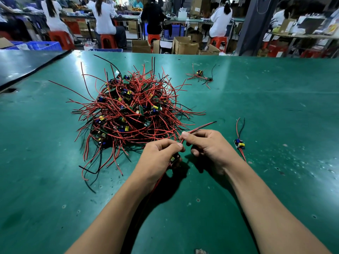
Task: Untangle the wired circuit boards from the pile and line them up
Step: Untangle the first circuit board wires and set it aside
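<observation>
Holding a wired circuit board (173,159) at the near edge of the pile (132,110), the left hand (159,154) has its fingers (174,144) curled around the board, whose yellow capacitor shows beneath them. The right hand (207,145) pinches the board's red-and-black wire pair (200,127) between thumb and forefinger, and the free wire ends point up and to the right. The pile, a tangle of red and black leads and small green boards, lies at the middle of the green tabletop (275,107). A single board (239,143) lies alone just to the right of the right hand. A small cluster (200,75) of boards lies farther back, well apart from the pile. Seated workers (104,15) on red stools (108,41) occupy the background.
</observation>
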Action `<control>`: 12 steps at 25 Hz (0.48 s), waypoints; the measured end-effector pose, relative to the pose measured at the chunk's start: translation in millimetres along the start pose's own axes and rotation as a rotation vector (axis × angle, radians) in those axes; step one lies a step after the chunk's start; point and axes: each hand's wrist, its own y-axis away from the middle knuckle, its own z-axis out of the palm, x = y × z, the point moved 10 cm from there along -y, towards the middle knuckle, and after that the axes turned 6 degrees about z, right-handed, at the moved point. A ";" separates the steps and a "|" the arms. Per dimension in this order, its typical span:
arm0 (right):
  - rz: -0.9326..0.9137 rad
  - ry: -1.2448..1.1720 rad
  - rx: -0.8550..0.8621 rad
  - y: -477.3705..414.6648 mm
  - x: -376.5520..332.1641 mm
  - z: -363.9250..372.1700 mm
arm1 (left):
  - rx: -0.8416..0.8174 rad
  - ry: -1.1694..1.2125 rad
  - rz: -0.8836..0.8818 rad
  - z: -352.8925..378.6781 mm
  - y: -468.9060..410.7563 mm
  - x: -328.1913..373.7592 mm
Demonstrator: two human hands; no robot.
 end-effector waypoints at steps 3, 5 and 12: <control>-0.053 -0.162 0.078 -4.0 -4.3 -7.2 | -0.044 0.028 -0.009 3.0 1.6 0.1; -0.038 -0.313 0.096 -6.3 -3.9 -11.4 | -0.068 0.040 -0.021 5.7 3.2 -1.1; 0.131 -0.646 -0.001 -8.6 6.0 -5.6 | -0.126 0.062 -0.023 13.8 4.7 -2.7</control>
